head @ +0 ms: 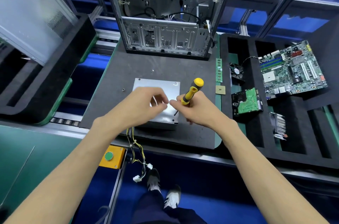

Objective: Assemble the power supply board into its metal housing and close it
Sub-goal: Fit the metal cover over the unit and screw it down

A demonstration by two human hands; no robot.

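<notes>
Screwdriver (191,91) gripped by right hand (197,111); left hand (141,106) curled over housing (159,86), hold unclear. Loose screw (124,90) beside; chassis (165,21) behind.

Electronics assembly line, conveyor rollers (64,122), foam parts tray (256,132), motherboard (293,69)

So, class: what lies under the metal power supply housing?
The housing sits on a dark grey mat; yellow-black cables trail from its near side. Its underside is hidden.
</notes>
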